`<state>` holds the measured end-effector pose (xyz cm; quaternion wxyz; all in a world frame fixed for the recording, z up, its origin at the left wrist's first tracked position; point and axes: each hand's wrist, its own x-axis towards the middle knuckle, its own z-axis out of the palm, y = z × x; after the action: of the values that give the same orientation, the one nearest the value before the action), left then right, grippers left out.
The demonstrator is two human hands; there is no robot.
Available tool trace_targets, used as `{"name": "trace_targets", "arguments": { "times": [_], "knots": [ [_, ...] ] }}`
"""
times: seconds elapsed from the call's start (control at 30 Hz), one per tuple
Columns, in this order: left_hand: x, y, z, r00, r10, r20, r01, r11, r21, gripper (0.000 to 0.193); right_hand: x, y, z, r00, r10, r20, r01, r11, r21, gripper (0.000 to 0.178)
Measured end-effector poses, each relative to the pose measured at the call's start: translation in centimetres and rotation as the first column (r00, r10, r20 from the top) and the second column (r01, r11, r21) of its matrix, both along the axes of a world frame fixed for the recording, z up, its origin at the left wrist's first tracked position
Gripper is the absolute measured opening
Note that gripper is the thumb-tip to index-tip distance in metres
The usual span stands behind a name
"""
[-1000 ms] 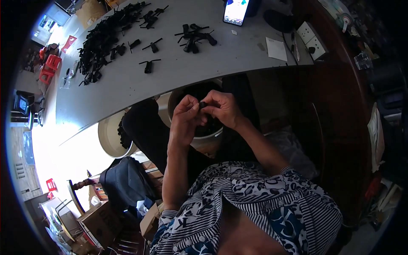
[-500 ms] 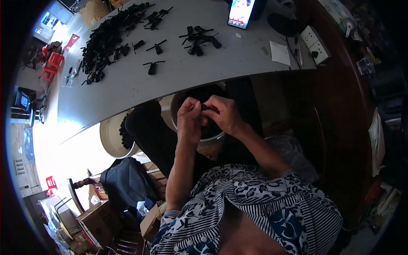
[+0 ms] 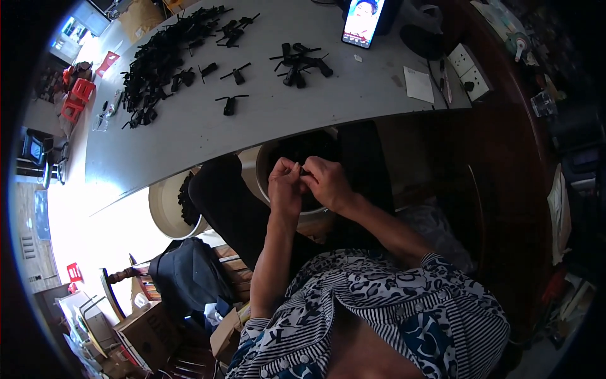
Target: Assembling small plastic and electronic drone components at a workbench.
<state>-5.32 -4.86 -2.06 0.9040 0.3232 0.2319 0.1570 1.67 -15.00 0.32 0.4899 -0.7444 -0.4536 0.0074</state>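
1. Over the pale bucket [image 3: 261,180], your left hand [image 3: 286,189] and right hand [image 3: 328,184] pinch a small dark piece [image 3: 303,172], mostly hidden between them.
2. Far left, black parts [image 3: 158,60] lie heaped on the table [image 3: 170,139].

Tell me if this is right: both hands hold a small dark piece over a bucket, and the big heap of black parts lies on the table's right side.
Wrong side: the head view shows the big heap on the left of the table. The left hand and right hand do hold a small dark piece over a bucket.
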Motion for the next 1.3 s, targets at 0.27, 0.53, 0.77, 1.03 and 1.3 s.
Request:
{"name": "trace_targets", "arguments": {
  "times": [0.27,0.53,0.77,1.03,1.3],
  "knots": [
    [0.5,2.5,-2.6,0.933,0.225,-0.281,0.065,0.662,0.747,0.016,6.1,1.9,0.5,0.996,-0.075,0.058,0.088,0.959,-0.269,0.014],
    [8.9,5.9,5.0,0.932,0.298,-0.208,0.108,0.319,0.942,0.021,15.9,8.6,1.2,0.945,-0.284,0.164,0.313,0.931,-0.189,0.023],
    [11.4,7.1,2.4,0.946,0.322,-0.047,0.099,-0.149,0.984,0.039,13.2,7.3,0.9,0.961,-0.203,0.190,0.254,0.917,-0.306,0.029],
    [8.8,6.5,2.9,0.951,0.286,-0.115,0.120,-0.001,0.993,0.041,10.9,6.7,1.8,0.969,-0.224,0.108,0.247,0.922,-0.298,0.034],
    [6.7,8.0,2.4,0.902,0.378,-0.207,0.128,0.224,0.966,0.034,10.6,6.8,1.2,0.934,-0.269,0.235,0.342,0.864,-0.370,0.026]
  ]
}}
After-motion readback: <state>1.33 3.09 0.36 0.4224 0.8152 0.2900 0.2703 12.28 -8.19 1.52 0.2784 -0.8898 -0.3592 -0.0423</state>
